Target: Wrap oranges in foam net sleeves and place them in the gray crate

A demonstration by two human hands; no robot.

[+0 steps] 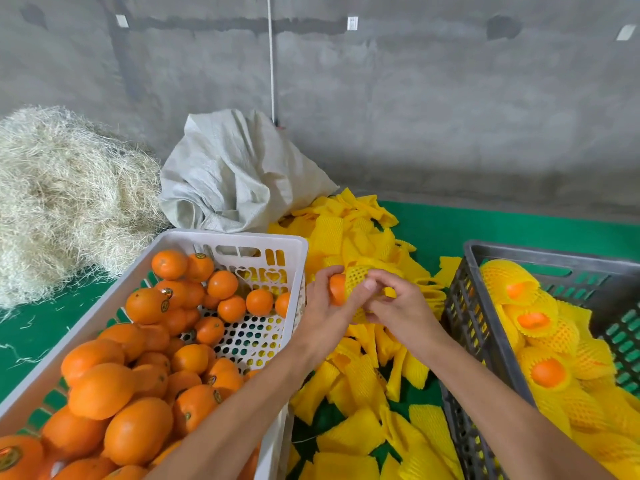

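My left hand (327, 311) grips an orange (337, 289) between the two crates. A yellow foam net sleeve (360, 277) covers the orange's right half. My right hand (398, 306) pinches that sleeve from the right side. The white crate (194, 237) on the left holds several bare oranges (145, 304). The gray crate (485, 249) on the right holds several oranges wrapped in yellow sleeves (533, 320). Loose yellow sleeves (363, 382) lie piled on the green surface under my hands.
A heap of pale straw (65, 199) fills the far left. A crumpled woven sack (235, 174) stands behind the white crate. A concrete wall (415, 98) closes off the back. Green matting (502, 230) shows beyond the sleeve pile.
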